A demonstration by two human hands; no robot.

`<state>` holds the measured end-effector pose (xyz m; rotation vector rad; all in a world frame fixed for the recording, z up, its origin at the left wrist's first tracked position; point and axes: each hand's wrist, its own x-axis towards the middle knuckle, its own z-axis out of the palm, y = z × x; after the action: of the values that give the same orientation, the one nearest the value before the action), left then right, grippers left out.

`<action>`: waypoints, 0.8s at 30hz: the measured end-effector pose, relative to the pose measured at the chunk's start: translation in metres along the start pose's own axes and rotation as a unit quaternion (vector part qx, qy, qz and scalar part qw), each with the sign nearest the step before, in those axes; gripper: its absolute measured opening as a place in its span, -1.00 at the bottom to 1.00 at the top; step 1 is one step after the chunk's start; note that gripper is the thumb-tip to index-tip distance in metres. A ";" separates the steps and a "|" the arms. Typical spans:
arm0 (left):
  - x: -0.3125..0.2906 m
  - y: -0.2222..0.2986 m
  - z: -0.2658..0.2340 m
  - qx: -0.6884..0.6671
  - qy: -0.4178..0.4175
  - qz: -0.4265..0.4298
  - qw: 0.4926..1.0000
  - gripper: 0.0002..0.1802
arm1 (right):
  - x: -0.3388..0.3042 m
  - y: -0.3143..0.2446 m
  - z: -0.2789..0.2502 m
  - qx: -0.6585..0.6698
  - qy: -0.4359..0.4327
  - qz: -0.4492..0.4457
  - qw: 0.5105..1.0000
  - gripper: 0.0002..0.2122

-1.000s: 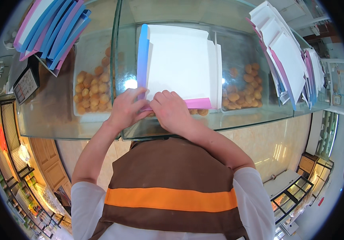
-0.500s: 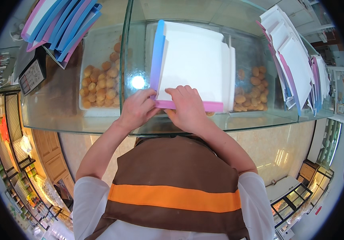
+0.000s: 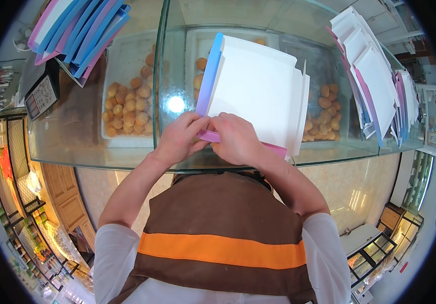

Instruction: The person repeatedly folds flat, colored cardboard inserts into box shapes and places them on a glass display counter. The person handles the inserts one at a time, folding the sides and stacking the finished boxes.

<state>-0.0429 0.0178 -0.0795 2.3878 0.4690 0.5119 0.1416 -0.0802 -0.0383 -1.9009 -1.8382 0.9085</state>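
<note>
A partly folded cardboard box (image 3: 258, 88), white inside with a blue-purple left wall and a pink near wall, lies on the glass counter in front of me. At its near left corner my left hand (image 3: 181, 137) pinches the edge, thumb and fingers closed on the cardboard. Right beside it, my right hand (image 3: 234, 137) grips the pink near wall, its fingers bent over the same corner. The two hands touch or nearly touch, and they hide the corner itself. The box's right flap stands partly raised.
Round brown pastries (image 3: 129, 109) fill trays under the glass counter (image 3: 86, 154), left and right of the box. Folded boxes are stacked upright at the far left (image 3: 81, 35) and white ones (image 3: 367, 76) at the right. A scale with a keypad (image 3: 42, 96) stands at the left.
The box has turned slightly clockwise and shifted right, uncovering pastries by its left wall. My right hand has closed in beside my left at the near left corner.
</note>
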 end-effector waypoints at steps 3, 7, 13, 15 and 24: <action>0.003 0.004 -0.002 -0.010 -0.035 -0.048 0.998 -0.42 | -0.012 -0.008 0.009 -0.009 0.044 0.018 0.999 -0.70; 0.003 0.005 -0.007 0.018 -0.054 -0.013 0.998 -0.41 | -0.031 -0.011 0.012 -0.031 0.049 -0.046 0.997 -0.69; 0.005 0.024 -0.032 0.092 0.029 0.098 0.990 -0.57 | -0.083 -0.007 -0.064 0.067 0.222 -0.108 0.967 -0.42; 0.023 0.048 -0.065 0.102 0.094 0.128 0.982 -0.58 | -0.112 0.022 -0.094 0.196 0.413 -0.096 0.884 -0.42; 0.046 0.065 -0.105 -0.417 0.315 -0.025 0.852 -0.37 | -0.087 0.045 -0.124 0.354 0.477 -0.053 0.803 -0.18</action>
<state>-0.0394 0.0456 0.0492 1.3320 0.4525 1.2008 0.2602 -0.1469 0.0423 -1.3248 -0.8029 0.3513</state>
